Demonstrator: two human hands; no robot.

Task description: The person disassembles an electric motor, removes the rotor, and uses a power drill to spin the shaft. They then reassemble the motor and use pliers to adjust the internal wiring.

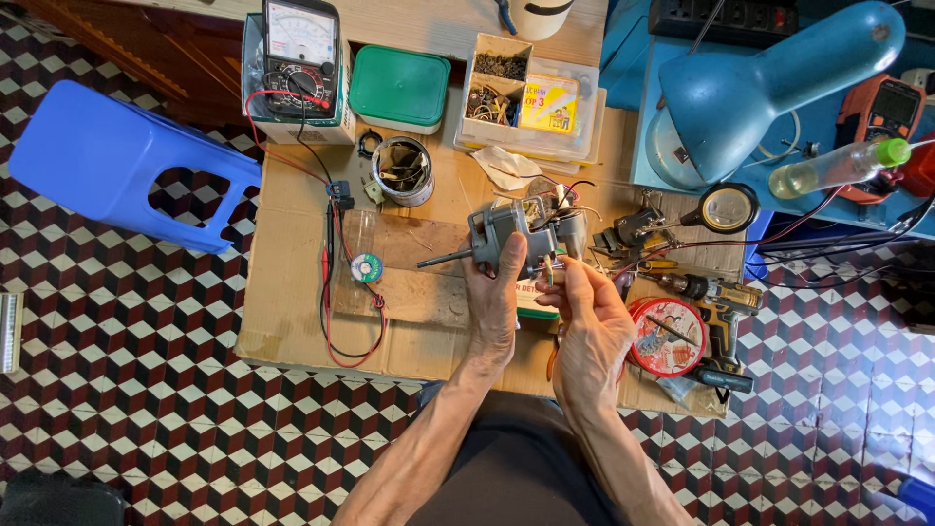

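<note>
Left hand [494, 292] clamps the grey metal shafted fan motor [506, 239]; right hand [589, 317] pinches its thin wires [548, 270], which might snap if tugged.

Bare cardboard [292, 292] leftward (tin [402, 170], drill [716, 302] flanking)

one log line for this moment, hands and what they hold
left hand: grips grey fan motor | right hand: fingertips at motor wires | cardboard mat

A tin can [402, 171] stands behind the motor [506, 239], on cardboard [292, 312].
</note>
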